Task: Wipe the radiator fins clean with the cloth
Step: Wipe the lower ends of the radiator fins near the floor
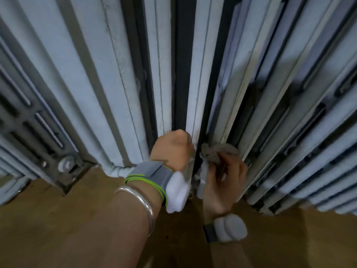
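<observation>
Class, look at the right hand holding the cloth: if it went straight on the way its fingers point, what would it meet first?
The right hand points up into the radiator, so its cloth would first meet the pale fin just above it. Depth is unclear; the cloth may touch already.

Brown floor (pixel 73 233) lies below. A silver bangle (pixel 146 205) circles one forearm beside a green-edged grey strap (pixel 152 172) bearing a white device (pixel 176 192); another white device (pixel 229 228) sits on the other wrist.

brown floor (pixel 77 229), pale radiator (pixel 116 93) standing on it
</observation>
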Demonstrator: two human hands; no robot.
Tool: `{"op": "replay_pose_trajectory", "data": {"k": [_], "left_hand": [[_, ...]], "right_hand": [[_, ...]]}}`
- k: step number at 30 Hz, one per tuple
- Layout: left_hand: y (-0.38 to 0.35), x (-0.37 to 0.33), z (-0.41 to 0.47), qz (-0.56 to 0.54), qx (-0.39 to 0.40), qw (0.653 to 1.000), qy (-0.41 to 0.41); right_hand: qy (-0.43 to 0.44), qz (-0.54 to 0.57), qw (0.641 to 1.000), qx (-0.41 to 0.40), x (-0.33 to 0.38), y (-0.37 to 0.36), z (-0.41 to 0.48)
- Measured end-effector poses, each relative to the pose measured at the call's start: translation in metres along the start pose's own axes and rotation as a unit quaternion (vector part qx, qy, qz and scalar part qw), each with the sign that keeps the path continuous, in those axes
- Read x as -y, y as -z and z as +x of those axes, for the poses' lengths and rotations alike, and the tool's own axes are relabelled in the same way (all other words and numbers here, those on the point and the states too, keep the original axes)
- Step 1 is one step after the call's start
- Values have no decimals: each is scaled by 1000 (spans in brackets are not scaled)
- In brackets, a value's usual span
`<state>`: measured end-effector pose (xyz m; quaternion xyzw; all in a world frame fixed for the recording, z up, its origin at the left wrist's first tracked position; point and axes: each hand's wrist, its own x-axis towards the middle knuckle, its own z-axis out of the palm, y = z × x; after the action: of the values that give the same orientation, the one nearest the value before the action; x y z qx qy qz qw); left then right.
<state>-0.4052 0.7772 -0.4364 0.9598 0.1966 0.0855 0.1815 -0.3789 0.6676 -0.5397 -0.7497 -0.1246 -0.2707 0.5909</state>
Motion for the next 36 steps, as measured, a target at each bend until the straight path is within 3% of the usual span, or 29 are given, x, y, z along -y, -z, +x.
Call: {"op": "replay_pose_trajectory", "data": {"k": [7,9,15,18,22,24,28,36], "left_hand": [[-6,-6,-3,83,-16,995,46],[-8,-6,-5,120,-20,993,8],[-15,-20,-11,115,0,993,-11],[-22,-19,-4,59,46,997,-16],[-27,-24,-1,11,57,998,-11],[-27,-29,-1,-7,55,998,-2],[-23,-37,-2,-54,32,998,-4],[-18,-48,-7,-59,21,998,2]], "right_hand": [[68,-55,994,61,-51,-1,-6],[79,-49,994,62,-63,-2,-14],[-4,-116,985,128,-96,-8,-40],[-48,-74,983,161,-99,-3,-50],[-171,-112,941,268,-123,3,-54],[-214,-108,928,285,-125,9,-53],[-204,-92,946,234,-110,27,-49],[-39,-64,997,36,-53,48,-17]]}}
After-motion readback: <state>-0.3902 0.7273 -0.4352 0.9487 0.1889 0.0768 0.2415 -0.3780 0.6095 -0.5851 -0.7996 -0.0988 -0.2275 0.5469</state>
